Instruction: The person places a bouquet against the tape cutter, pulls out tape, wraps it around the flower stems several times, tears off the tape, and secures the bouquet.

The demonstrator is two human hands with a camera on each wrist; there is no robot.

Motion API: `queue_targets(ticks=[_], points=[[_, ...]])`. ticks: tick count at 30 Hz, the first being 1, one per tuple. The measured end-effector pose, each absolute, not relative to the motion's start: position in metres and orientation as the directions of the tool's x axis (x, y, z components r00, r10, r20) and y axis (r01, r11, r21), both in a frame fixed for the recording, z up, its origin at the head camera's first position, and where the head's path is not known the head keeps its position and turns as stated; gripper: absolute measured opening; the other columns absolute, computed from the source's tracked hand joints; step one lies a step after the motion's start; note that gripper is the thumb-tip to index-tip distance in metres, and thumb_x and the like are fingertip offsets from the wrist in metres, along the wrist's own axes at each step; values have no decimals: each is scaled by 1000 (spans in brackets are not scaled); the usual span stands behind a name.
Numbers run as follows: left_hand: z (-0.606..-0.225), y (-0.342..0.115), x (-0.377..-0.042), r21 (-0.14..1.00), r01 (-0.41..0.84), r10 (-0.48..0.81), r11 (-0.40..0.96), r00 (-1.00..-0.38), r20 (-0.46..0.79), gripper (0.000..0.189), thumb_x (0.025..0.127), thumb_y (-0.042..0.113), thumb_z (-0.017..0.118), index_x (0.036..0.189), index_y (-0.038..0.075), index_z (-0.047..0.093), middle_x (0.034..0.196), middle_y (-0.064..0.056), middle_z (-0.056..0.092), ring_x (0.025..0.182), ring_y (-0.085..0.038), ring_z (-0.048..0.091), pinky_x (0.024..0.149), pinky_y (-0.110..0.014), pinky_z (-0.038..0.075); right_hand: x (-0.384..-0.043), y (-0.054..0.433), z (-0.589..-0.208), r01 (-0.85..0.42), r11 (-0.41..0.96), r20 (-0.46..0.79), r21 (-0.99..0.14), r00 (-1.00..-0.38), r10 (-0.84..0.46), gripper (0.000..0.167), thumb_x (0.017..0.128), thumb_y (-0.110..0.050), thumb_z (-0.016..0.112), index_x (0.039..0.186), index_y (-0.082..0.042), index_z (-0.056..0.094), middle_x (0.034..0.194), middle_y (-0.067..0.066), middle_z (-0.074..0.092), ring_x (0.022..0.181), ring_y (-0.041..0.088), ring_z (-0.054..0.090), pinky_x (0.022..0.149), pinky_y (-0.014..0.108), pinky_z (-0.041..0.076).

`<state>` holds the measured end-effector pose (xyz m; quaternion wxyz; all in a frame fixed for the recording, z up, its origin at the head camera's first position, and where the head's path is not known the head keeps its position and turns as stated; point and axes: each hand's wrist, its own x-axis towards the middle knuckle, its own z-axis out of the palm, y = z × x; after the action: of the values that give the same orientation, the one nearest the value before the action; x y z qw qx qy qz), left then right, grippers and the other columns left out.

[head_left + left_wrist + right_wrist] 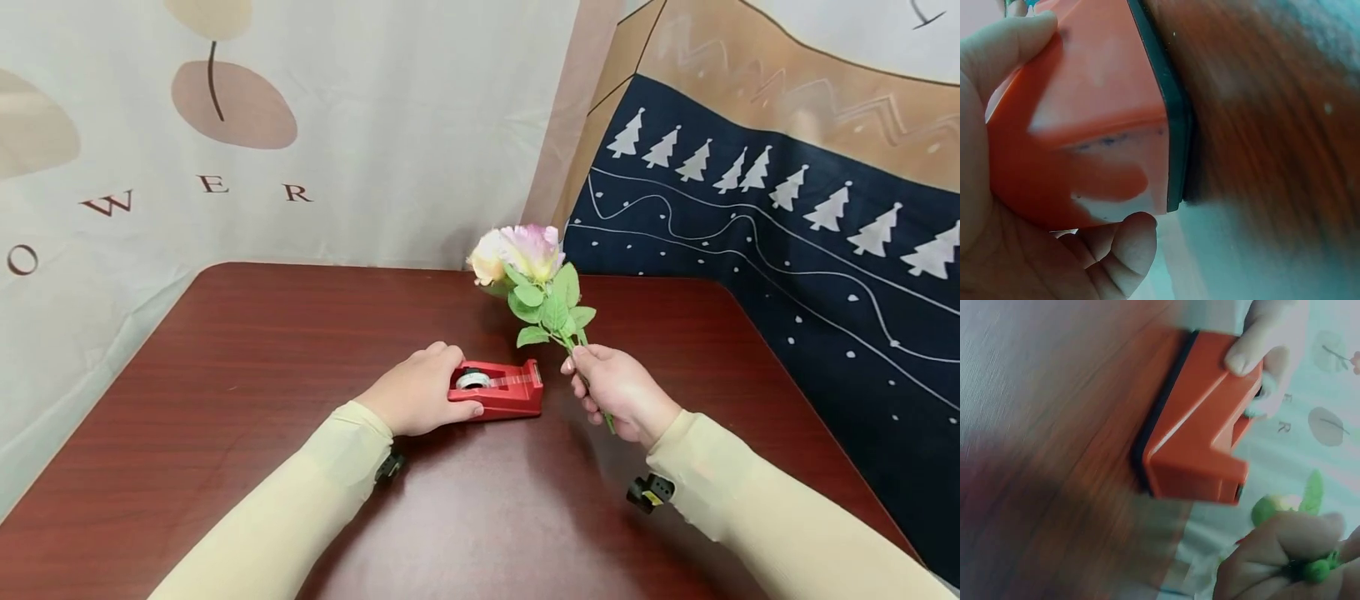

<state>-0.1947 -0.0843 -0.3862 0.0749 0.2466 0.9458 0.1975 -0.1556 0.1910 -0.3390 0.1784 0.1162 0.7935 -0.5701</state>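
A red tape dispenser (510, 404) with a roll of clear tape (473, 381) sits on the table. My left hand (420, 392) grips its rear end, thumb along the near side and fingers over the far side. The left wrist view shows the dispenser's red body (1097, 81) and its dark base (1179, 144) against the wood. My right hand (618, 387) pinches the green stem of an artificial flower (528, 254), pale pink and cream with green leaves. The bloom points up and left, behind the dispenser. In the right wrist view the stem end (1317, 571) pokes out of the curled fingers.
The dark red wooden table (300, 333) spreads under both hands. A pale printed curtain (390, 125) hangs behind it, and a dark blue cloth with white trees (750, 250) hangs at the right. Small black cameras are strapped to both wrists.
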Motion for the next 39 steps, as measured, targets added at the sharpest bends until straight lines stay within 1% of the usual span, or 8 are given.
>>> queue_targets(ticks=[6, 10, 14, 16, 19, 24, 29, 39], points=[[-385, -84, -195, 409, 434, 493, 802, -869, -46, 52, 84, 55, 80, 112, 16, 59, 102, 0, 56, 90, -18, 57, 81, -36, 51, -160, 196, -342, 303, 430, -327, -851, -945, 18, 32, 112, -25, 43, 122, 2, 58, 66, -4, 40, 52, 10, 29, 48, 24, 27], [-387, -84, -195, 408, 431, 493, 805, -868, -54, 51, 84, 55, 80, 111, 16, 59, 102, 0, 57, 89, -17, 57, 81, -36, 51, -161, 198, -343, 214, 571, -238, -792, -971, 33, 28, 109, -24, 50, 109, 2, 60, 59, -4, 39, 49, 11, 35, 46, 26, 30], [-387, -85, -196, 406, 434, 494, 804, -868, -52, 51, 84, 55, 80, 110, 16, 59, 101, 1, 56, 88, -17, 57, 80, -35, 51, -162, 198, -340, 166, 652, -194, -740, -981, 30, 26, 109, -25, 54, 107, 0, 53, 59, -1, 40, 49, 13, 36, 45, 27, 30], [-387, -85, -196, 405, 434, 494, 805, -868, -50, 51, 84, 55, 80, 110, 16, 59, 101, 1, 56, 89, -17, 57, 80, -35, 51, -162, 198, -340, 161, 657, -193, -736, -981, 24, 28, 108, -24, 55, 116, 2, 50, 61, -1, 40, 48, 13, 35, 45, 26, 30], [-387, -84, -196, 404, 436, 496, 804, -867, -49, 52, 84, 55, 79, 111, 16, 58, 102, 0, 56, 89, -17, 57, 81, -35, 51, -162, 199, -340, 169, 653, -199, -738, -980, 28, 31, 108, -24, 56, 119, 3, 46, 61, 0, 40, 48, 12, 34, 45, 26, 30], [-387, -84, -196, 399, 440, 498, 804, -866, -50, 51, 84, 56, 79, 110, 16, 59, 102, 0, 57, 90, -17, 57, 81, -35, 51, -163, 200, -340, 175, 657, -191, -733, -980, 47, 29, 108, -25, 55, 115, 2, 47, 60, 0, 41, 48, 12, 34, 45, 26, 30], [-387, -84, -196, 399, 442, 501, 803, -864, -50, 51, 85, 56, 79, 110, 17, 58, 102, 0, 57, 90, -17, 56, 81, -35, 51, -164, 201, -342, 184, 617, -188, -765, -980, 60, 26, 108, -23, 57, 111, 1, 48, 67, 4, 51, 51, 12, 39, 45, 26, 33], [-386, -84, -196, 394, 449, 506, 802, -861, -48, 52, 85, 56, 79, 110, 16, 59, 102, 0, 57, 90, -17, 57, 81, -35, 51, -167, 205, -345, 198, 619, -188, -760, -979, 82, 28, 107, -23, 60, 115, 1, 50, 80, 13, 62, 51, 13, 46, 46, 26, 39]])
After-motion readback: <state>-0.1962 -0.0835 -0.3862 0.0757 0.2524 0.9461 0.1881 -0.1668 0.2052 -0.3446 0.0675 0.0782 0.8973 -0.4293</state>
